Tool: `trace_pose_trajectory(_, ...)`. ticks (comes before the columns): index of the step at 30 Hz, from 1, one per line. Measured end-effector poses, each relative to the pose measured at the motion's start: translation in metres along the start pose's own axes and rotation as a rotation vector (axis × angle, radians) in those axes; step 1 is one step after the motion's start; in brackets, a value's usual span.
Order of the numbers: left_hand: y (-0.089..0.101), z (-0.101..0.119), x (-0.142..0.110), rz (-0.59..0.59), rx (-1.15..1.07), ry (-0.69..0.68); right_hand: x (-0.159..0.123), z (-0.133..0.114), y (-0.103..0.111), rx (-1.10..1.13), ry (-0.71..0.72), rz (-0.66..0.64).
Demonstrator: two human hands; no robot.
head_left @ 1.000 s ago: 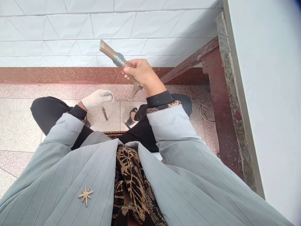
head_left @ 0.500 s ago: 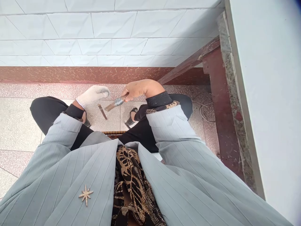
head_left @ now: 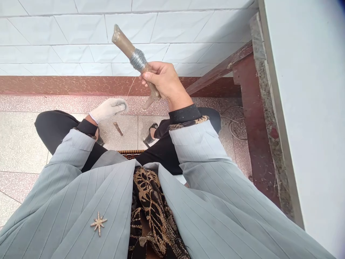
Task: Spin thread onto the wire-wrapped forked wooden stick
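My bare right hand (head_left: 164, 81) grips a brown wooden stick (head_left: 124, 41) below a tight band of silvery wire (head_left: 138, 60) wound round it. The stick tilts up to the left, and its lower end bends or forks beneath my fingers. To the lower left, my left hand (head_left: 109, 109) wears a white knit glove. Its fingers are curled together with a greyish patch at the tips; whatever they hold, if anything, is hidden. Under the glove, a short thin piece of wood (head_left: 118, 128) shows against the floor between my feet, apart from both hands.
A white tiled wall (head_left: 129, 28) with a reddish-brown skirting (head_left: 67, 85) stands in front. A dark red wooden frame (head_left: 250, 108) and a pale slab (head_left: 309, 108) are on the right. A loose cable (head_left: 234, 133) lies on the tiled floor (head_left: 21, 140).
My right hand has risen and turned, swinging the wire-wound stick from pointing down-left to pointing up-left. My left hand has barely moved. The short piece of wood appears slightly shifted.
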State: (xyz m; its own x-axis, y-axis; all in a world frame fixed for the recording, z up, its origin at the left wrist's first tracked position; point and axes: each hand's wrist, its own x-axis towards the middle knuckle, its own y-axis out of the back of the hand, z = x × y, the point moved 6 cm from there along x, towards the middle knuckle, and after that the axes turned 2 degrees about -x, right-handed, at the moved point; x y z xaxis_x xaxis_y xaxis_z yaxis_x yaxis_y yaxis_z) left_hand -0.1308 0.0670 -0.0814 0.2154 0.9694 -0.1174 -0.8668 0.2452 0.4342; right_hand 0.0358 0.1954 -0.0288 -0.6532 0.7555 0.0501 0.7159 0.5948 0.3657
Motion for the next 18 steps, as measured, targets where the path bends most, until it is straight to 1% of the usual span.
trace_pose_trajectory(3, -0.003, 0.007, -0.003, -0.073, 0.082, -0.004, 0.007, 0.011, 0.004, -0.315, -0.084, 0.088)
trace_pose_trajectory(5, -0.001, 0.011, -0.005, -0.078, 0.127, -0.019, 0.009, 0.016, 0.005, -0.522, -0.123, 0.102)
trace_pose_trajectory(6, 0.0, 0.012, -0.006, -0.069, 0.146, -0.029, 0.009, 0.017, 0.003, -0.605, -0.128, 0.08)
trace_pose_trajectory(8, 0.004, 0.014, -0.007, -0.046, 0.176, -0.051, 0.008, 0.021, -0.004, -0.742, -0.115, -0.021)
trace_pose_trajectory(11, 0.009, 0.015, -0.008, 0.009, 0.217, -0.065, 0.006, 0.03, -0.022, -0.916, -0.081, -0.276)
trace_pose_trajectory(13, 0.012, 0.016, -0.008, 0.052, 0.242, -0.063, -0.001, 0.037, -0.039, -0.928, -0.086, -0.541)
trace_pose_trajectory(16, 0.016, 0.017, -0.007, 0.096, 0.247, -0.066, -0.022, 0.04, -0.062, -0.768, -0.125, -0.991)
trace_pose_trajectory(17, 0.017, 0.017, -0.006, 0.113, 0.237, -0.068, -0.03, 0.035, -0.066, -0.682, -0.116, -1.096)
trace_pose_trajectory(18, 0.018, 0.017, -0.006, 0.134, 0.221, -0.066, -0.036, 0.028, -0.069, -0.59, -0.087, -1.161)
